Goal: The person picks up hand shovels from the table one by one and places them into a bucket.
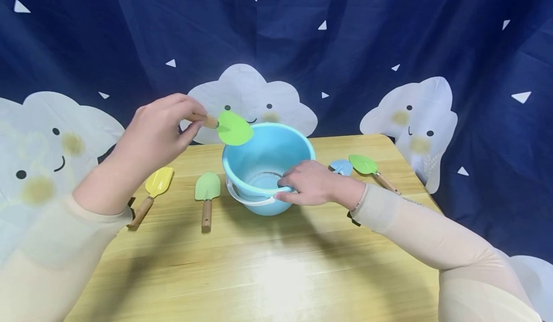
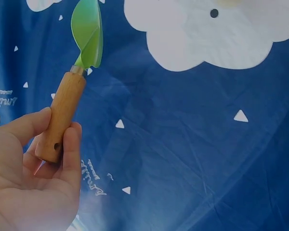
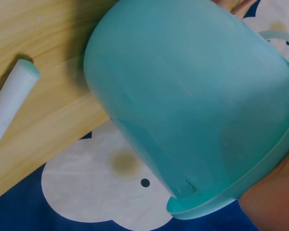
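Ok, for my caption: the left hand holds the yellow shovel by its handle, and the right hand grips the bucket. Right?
Not quite: the left hand holds a bright green shovel, as the head view shows; the yellow shovel lies on the table.

Bright green, rounded-blade shovel with a cylindrical wooden handle (image 1: 234,128): raised, handle pinched in left hand (image 1: 161,126), hole near handle's end, blade pointing right, at far-left rim of bucket in head view. Light-blue, round, plastic-looking bucket (image 1: 269,142): mouth upward, pale bail lowered along near side; right hand (image 1: 312,184) grips near-right rim, fingers inside, thumb outside.
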`<state>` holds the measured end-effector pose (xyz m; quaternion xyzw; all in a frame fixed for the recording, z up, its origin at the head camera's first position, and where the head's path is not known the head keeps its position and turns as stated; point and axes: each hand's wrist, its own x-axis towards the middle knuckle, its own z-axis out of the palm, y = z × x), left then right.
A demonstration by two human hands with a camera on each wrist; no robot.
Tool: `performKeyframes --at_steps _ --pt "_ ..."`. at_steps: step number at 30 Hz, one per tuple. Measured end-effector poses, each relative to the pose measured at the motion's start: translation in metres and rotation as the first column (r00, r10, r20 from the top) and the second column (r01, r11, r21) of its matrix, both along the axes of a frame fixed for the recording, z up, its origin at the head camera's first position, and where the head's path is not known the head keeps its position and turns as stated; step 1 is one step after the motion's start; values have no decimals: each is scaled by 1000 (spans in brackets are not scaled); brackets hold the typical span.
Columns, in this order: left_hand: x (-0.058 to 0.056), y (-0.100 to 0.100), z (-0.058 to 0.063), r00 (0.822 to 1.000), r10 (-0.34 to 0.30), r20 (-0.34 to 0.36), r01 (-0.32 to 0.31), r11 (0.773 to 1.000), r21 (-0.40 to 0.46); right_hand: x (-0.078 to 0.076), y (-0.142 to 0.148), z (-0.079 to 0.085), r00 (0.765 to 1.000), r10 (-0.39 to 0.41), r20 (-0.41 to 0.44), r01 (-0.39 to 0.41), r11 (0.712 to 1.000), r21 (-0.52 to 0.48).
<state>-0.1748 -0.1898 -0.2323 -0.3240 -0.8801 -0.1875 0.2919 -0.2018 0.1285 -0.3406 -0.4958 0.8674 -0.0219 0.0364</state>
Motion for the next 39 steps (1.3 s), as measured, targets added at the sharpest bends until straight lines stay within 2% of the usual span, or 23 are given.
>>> performKeyframes --at_steps 7,13,19,22,32,39 --pt "-3 8 -10 997 -74 16 74 997 13 -1 0 -1 1000 9 -4 -9 1000 -4" --pt "-10 12 -24 994 -90 63 91 996 -12 -1 0 -2 1000 8 -8 -8 1000 -5" --pt "-16 15 -40 987 -125 98 126 992 -2 -1 1 -2 1000 11 -14 -11 1000 -8" --pt "-19 17 -48 982 -126 139 128 992 -1 -1 1 -2 1000 12 -13 -12 1000 -6" --pt "-26 22 -66 953 -133 272 141 990 -9 -1 2 -2 1000 7 -15 -7 1000 4" --pt "-30 26 -75 922 -123 366 149 988 -45 -1 1 -2 1000 -1 -9 1 1000 9"
